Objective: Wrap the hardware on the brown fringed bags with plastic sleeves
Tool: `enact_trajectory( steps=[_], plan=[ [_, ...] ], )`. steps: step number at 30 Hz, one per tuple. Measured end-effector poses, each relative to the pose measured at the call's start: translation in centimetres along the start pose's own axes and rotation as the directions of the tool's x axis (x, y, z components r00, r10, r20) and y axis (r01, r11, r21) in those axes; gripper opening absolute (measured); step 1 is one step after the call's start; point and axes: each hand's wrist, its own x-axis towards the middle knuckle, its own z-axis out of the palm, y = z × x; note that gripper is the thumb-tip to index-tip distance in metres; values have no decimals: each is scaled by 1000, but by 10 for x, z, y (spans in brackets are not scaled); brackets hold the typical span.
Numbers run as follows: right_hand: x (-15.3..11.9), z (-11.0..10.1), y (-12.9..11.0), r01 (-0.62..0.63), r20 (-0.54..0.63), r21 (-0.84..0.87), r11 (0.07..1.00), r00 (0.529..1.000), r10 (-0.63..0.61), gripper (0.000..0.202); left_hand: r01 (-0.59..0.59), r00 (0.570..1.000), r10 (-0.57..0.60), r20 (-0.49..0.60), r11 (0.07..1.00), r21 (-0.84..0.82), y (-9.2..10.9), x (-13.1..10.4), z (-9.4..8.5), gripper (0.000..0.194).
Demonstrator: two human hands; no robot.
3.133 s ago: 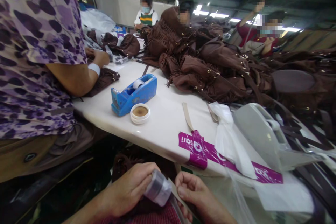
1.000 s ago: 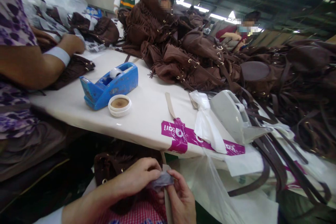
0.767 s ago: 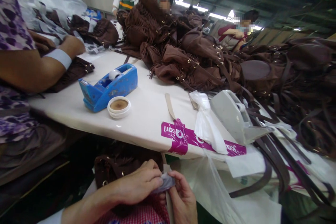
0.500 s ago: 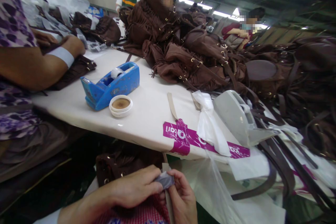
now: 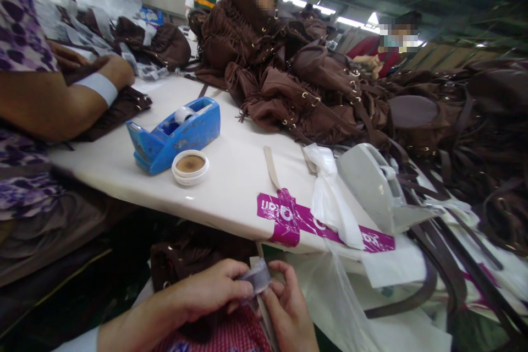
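Below the table edge, at the bottom centre, my left hand (image 5: 216,289) pinches a greyish translucent piece (image 5: 259,277) between thumb and fingers. This piece lies across a narrow beige strip (image 5: 266,316) that hangs down between the hands. On the other side, my right hand (image 5: 289,305) is curled, its thumb and fingertips pressed at the strip and the piece's right end, the index finger raised. Just behind my left hand is a dark brown bag (image 5: 177,258) with metal eyelets.
On the white table (image 5: 235,176) are a blue tape dispenser (image 5: 177,135), a round tub (image 5: 190,166), a grey dispenser (image 5: 369,184), plastic bags (image 5: 330,198) and piled brown bags (image 5: 297,77). A person's arm (image 5: 99,91) rests at the left; several people are behind.
My right hand's index finger has lifted and spread a little from the grey piece, which shows more of its surface. The view has shifted slightly.
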Motion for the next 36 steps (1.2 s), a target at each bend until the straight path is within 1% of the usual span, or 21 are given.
enact_trajectory(
  steps=[3,6,10,12,15,17,19,20,21,22,23,24,26,27,28,29,31,32,33,34,36],
  plan=[
    [0,4,5,92,-3,-89,992,996,-92,44,39,999,-44,-20,981,-189,-2,1,-1,25],
    [0,6,5,130,25,-137,982,992,-127,41,29,999,-39,-29,955,-294,0,0,0,35],
    [4,5,-2,74,17,-124,990,997,-73,39,33,999,-44,-24,933,-359,0,2,2,39],
    [6,5,-7,38,54,-70,997,998,-34,39,29,999,-44,-28,914,-406,-2,4,3,38],
    [4,3,-14,12,93,46,999,996,-16,41,18,998,-45,-50,891,-453,-4,8,3,39],
    [-1,-2,-17,-9,101,77,997,995,1,42,22,996,-60,-66,881,-473,-6,10,1,40],
    [-7,-13,-18,-45,122,51,998,992,38,38,36,993,-85,-76,868,-495,-8,12,-1,38],
    [-10,-19,-18,-40,131,20,999,991,37,35,42,992,-95,-79,863,-504,-9,13,-2,37],
    [-12,-26,-17,-7,147,-25,1000,989,11,32,46,992,-101,-81,858,-512,-10,14,-3,36],
    [-14,-32,-16,60,177,-86,995,983,-44,28,48,991,-106,-82,854,-518,-11,15,-4,37],
    [-15,-38,-14,165,224,-158,974,966,-127,25,48,990,-109,-85,852,-522,-12,16,-5,38],
    [-15,-43,-13,298,294,-233,926,929,-225,24,49,990,-111,-88,849,-525,-12,16,-6,40],
    [-15,-51,-11,557,465,-346,755,801,-377,34,58,988,-123,-90,848,-527,-12,17,-7,43],
    [-15,-53,-10,649,527,-382,658,738,-421,40,66,987,-132,-90,848,-526,-12,17,-7,45],
    [-14,-56,-9,713,564,-411,569,689,-455,43,72,986,-141,-93,849,-523,-12,17,-8,45],
    [-13,-57,-9,751,584,-440,492,655,-479,43,77,984,-148,-97,852,-518,-11,17,-8,46],
    [-11,-60,-7,776,578,-504,379,629,-519,37,77,983,-151,-106,858,-507,-9,15,-6,46],
    [-11,-60,-7,780,571,-525,341,620,-538,35,70,983,-145,-113,864,-499,-7,13,-4,44],
    [-10,-60,-8,780,563,-535,324,615,-552,34,56,983,-133,-124,872,-487,-5,12,-1,42],
    [-9,-58,-9,781,556,-528,333,614,-560,34,35,984,-114,-140,881,-472,-4,11,2,39],
    [-8,-52,-14,785,545,-473,400,617,-567,35,-23,980,-64,-190,907,-421,-2,8,9,33]
  ],
)
